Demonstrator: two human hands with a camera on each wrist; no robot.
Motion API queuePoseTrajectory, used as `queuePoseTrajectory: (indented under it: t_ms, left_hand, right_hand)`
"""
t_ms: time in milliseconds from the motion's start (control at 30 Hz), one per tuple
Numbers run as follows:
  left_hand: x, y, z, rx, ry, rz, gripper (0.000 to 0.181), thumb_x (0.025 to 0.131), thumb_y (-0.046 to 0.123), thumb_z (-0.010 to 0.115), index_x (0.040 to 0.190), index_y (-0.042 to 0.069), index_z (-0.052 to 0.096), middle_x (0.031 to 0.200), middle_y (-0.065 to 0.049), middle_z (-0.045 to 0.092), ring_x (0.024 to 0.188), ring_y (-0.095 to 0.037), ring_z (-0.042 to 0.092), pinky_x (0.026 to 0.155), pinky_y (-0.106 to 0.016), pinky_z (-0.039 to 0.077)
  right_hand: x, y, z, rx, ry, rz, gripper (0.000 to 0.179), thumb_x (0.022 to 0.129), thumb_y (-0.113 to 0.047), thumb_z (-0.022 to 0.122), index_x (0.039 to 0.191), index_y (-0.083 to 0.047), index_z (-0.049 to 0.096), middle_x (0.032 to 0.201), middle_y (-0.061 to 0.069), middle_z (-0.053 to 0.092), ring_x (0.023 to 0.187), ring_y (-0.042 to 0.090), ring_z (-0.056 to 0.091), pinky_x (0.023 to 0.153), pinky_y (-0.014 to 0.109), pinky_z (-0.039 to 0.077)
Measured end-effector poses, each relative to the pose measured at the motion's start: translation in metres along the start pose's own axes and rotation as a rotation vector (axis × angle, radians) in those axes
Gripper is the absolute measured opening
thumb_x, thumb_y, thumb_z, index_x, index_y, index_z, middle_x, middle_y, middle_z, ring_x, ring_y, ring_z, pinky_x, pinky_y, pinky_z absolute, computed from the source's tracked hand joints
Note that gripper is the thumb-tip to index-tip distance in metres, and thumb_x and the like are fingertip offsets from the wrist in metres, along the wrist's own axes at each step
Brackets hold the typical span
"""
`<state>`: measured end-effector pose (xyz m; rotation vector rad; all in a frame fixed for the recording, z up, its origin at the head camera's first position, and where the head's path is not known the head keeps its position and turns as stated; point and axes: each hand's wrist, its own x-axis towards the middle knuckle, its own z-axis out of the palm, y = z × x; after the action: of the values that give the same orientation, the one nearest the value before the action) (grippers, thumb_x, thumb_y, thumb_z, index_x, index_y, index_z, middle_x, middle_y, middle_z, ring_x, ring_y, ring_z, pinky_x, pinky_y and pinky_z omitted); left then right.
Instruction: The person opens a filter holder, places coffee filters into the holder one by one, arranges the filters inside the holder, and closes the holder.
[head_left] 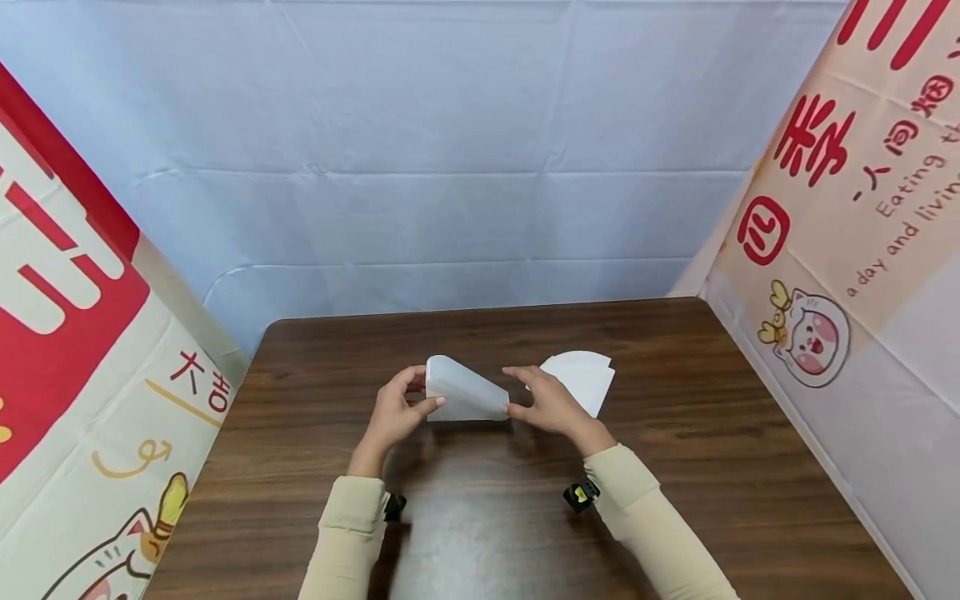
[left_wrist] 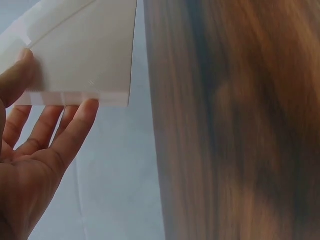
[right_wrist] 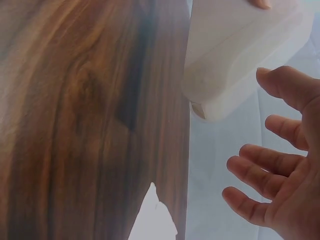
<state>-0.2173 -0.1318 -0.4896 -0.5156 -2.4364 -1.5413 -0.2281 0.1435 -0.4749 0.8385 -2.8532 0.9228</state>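
A white, slightly see-through wedge-shaped case is held up over the table in the head view. It tapers to a rounded end on the right, where a small opening shows in the right wrist view. My left hand grips its wide left end, thumb on the near face and fingers at the far side. My right hand is beside the narrow end with fingers spread and nothing held; the right wrist view shows its thumb apart from the case. White fan-shaped paper sheets lie just beyond the right hand.
A dark brown wooden table spreads under both hands. Behind it hangs a pale cloth, and printed cloths close in on the left and right.
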Motion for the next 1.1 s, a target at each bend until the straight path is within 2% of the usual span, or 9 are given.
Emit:
queuePoseTrajectory:
  t_ms: [333,433,533,567,667,900,1100]
  left_hand:
    - [-0.003,0.001,0.024,-0.107,-0.041,-0.036,0.041,0.075,0.003,0.078,0.113,0.007,0.061,0.096,-0.01,0.06,0.089,-0.026,0.059,0.071,-0.034,0.054]
    - [-0.006,0.015,0.025,-0.136,-0.067,-0.035,0.039,0.076,-0.001,0.075,0.112,0.001,0.06,0.096,-0.014,0.059,0.09,-0.029,0.058,0.072,-0.036,0.054]
    - [-0.007,0.016,0.03,-0.153,-0.066,-0.027,0.04,0.075,-0.002,0.076,0.111,0.001,0.06,0.095,-0.012,0.06,0.09,-0.027,0.059,0.072,-0.034,0.054]
    - [-0.006,0.015,0.033,-0.149,-0.062,-0.022,0.039,0.075,-0.002,0.076,0.111,0.002,0.06,0.095,-0.01,0.06,0.089,-0.026,0.059,0.071,-0.032,0.054]
    - [-0.005,0.001,0.042,-0.148,-0.046,-0.017,0.041,0.074,0.002,0.078,0.111,0.006,0.061,0.095,-0.006,0.061,0.089,-0.021,0.06,0.07,-0.028,0.054]
    - [-0.007,0.0,0.046,-0.144,-0.056,-0.015,0.04,0.075,0.002,0.077,0.111,0.006,0.061,0.097,-0.006,0.06,0.091,-0.02,0.059,0.07,-0.028,0.054]
    - [-0.007,0.0,0.046,-0.146,-0.044,0.009,0.041,0.073,0.001,0.078,0.11,0.005,0.061,0.098,-0.008,0.06,0.09,-0.023,0.06,0.07,-0.03,0.055]
  right_hand:
    - [-0.012,0.009,-0.001,0.013,-0.012,0.026,0.062,0.08,-0.025,0.075,0.134,-0.007,0.049,0.129,0.016,0.051,0.116,0.034,0.048,0.092,0.049,0.042]
    - [-0.014,0.011,0.001,0.038,-0.022,0.024,0.064,0.079,-0.023,0.076,0.134,-0.007,0.048,0.129,0.016,0.051,0.114,0.033,0.05,0.09,0.048,0.044]
    - [-0.014,0.01,0.002,0.057,-0.03,-0.005,0.067,0.077,-0.022,0.077,0.134,-0.003,0.048,0.129,0.016,0.051,0.114,0.032,0.05,0.09,0.047,0.044]
    - [-0.014,0.009,0.002,0.064,-0.031,-0.02,0.067,0.076,-0.022,0.078,0.133,-0.002,0.048,0.129,0.016,0.051,0.113,0.032,0.051,0.09,0.046,0.044]
    - [-0.012,0.009,0.005,0.077,-0.035,-0.054,0.069,0.075,-0.02,0.079,0.133,0.0,0.048,0.128,0.016,0.051,0.111,0.032,0.052,0.088,0.045,0.045]
    - [-0.012,0.009,0.012,0.108,-0.041,-0.03,0.058,0.076,-0.013,0.077,0.128,-0.002,0.053,0.12,0.013,0.058,0.1,0.026,0.058,0.08,0.04,0.05]
    - [-0.011,0.009,0.016,0.078,-0.021,-0.05,0.047,0.078,-0.01,0.076,0.119,-0.002,0.057,0.108,0.012,0.063,0.094,0.026,0.061,0.077,0.038,0.051]
